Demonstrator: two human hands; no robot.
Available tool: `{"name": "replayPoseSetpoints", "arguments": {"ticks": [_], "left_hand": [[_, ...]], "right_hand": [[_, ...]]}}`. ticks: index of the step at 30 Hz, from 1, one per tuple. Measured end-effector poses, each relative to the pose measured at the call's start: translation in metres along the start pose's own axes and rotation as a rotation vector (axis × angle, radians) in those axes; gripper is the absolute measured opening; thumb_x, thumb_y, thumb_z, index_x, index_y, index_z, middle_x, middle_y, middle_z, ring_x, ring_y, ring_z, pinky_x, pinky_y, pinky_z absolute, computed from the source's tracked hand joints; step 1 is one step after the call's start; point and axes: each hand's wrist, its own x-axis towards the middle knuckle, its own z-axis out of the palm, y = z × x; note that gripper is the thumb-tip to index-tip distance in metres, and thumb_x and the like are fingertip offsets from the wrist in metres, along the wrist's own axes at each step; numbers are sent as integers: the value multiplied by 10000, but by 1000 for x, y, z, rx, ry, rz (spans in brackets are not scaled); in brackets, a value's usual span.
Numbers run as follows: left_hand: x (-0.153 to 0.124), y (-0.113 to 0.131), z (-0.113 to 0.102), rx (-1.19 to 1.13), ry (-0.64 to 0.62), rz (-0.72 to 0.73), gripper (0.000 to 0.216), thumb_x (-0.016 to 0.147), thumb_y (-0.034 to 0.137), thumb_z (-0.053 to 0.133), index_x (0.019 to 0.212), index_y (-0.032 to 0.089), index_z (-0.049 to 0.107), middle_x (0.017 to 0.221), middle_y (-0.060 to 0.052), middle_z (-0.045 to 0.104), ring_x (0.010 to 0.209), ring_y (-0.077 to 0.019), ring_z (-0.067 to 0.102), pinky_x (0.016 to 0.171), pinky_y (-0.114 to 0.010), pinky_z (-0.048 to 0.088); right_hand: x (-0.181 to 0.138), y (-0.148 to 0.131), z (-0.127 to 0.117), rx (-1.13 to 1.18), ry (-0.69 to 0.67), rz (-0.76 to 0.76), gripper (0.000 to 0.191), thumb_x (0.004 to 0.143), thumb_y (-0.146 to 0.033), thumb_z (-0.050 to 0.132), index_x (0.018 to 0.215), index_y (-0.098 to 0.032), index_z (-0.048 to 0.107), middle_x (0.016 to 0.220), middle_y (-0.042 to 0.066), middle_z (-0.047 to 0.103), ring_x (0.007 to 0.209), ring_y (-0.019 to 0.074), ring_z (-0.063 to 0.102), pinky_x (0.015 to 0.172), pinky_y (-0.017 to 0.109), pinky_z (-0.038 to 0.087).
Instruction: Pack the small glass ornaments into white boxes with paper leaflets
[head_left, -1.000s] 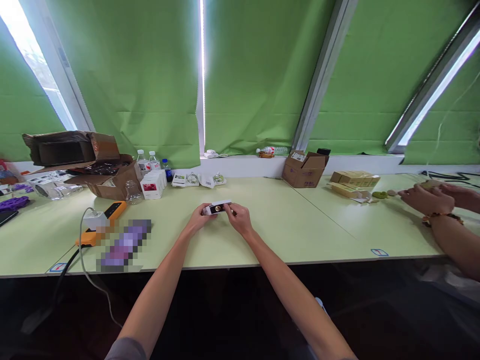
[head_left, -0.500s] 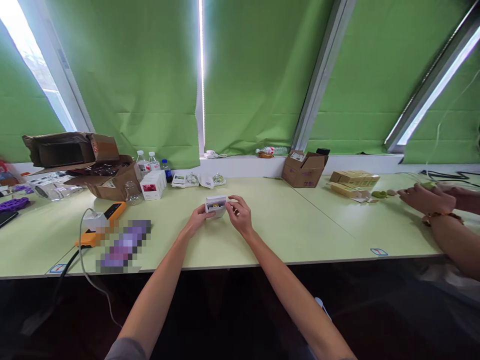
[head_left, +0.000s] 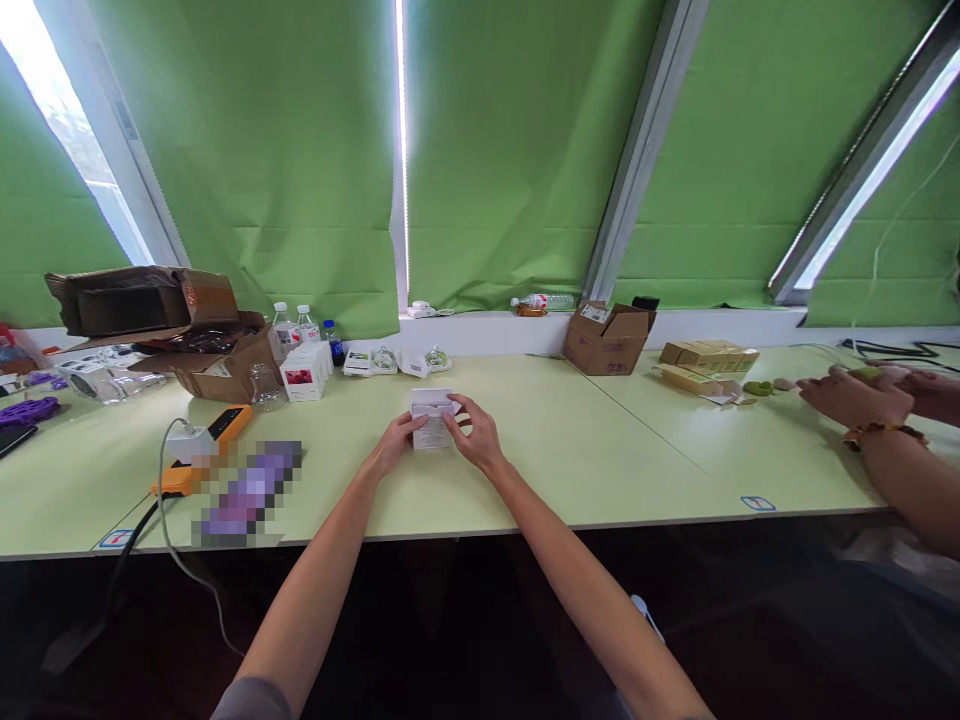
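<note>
Between my hands, over the pale green table, is a small white carton (head_left: 432,433) with its top flap raised and fine print on the side facing me. My left hand (head_left: 392,445) grips the carton's left side, thumb on the front. My right hand (head_left: 478,436) is closed on its right side, with thumb at the front and index finger up by the flap. What lies inside the carton is hidden now. Farther back, to the left, stand several white cartons (head_left: 303,376) in a row, one showing a red picture.
White packets (head_left: 360,361) lie behind my hands. Left are an orange power strip (head_left: 174,478), a blurred-out flat item (head_left: 251,488) and an open cardboard box (head_left: 232,365). Right are a brown box (head_left: 609,340), yellow cartons (head_left: 709,357) and another person's hands (head_left: 859,398).
The carton has tipped so its printed side faces me, and the yellowish item seen inside is now out of sight. My right fingers have moved slightly left, onto the carton's front.
</note>
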Motion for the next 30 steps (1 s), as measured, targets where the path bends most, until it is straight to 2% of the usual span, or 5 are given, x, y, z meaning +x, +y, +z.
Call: {"name": "replayPoseSetpoints", "arguments": {"ticks": [3, 7, 12, 17, 30], "left_hand": [[-1, 1, 1, 2, 18, 14, 538, 739, 498, 707, 1148, 151, 656, 1086, -121, 697, 1031, -292, 627, 907, -396, 432], [-1, 3, 1, 15, 81, 40, 542, 735, 584, 669, 1071, 159, 664, 1024, -102, 704, 1003, -264, 637, 906, -371, 432], [-3, 4, 6, 77, 173, 71, 512, 704, 604, 676, 956, 158, 658, 915, -77, 694, 885, -232, 649, 823, -340, 461], [-5, 5, 15, 107, 237, 112, 453, 735, 584, 650, 901, 164, 630, 857, -44, 674, 811, -198, 632, 751, -307, 476], [-1, 1, 14, 123, 250, 116, 488, 724, 587, 645, 957, 158, 648, 898, -53, 684, 827, -214, 629, 757, -320, 473]], "right_hand": [[0, 0, -1, 7, -29, 38, 525, 894, -358, 539, 1393, -259, 410, 1083, 56, 657, 868, 182, 649, 632, 287, 609], [0, -2, -3, -14, -67, 11, 547, 919, -349, 495, 1446, -305, 354, 1190, 40, 631, 930, 185, 644, 648, 280, 615], [-1, 0, -1, -47, -86, -58, 441, 942, -338, 454, 1382, -323, 474, 1293, 29, 583, 993, 179, 627, 682, 271, 621], [-3, 4, 2, -117, -95, -57, 415, 910, -349, 520, 1322, -304, 554, 1280, 66, 564, 1033, 190, 618, 690, 265, 620], [-4, 6, 4, -103, -72, -12, 344, 897, -351, 558, 1224, -285, 642, 1224, 77, 580, 917, 167, 642, 603, 228, 599]]}}
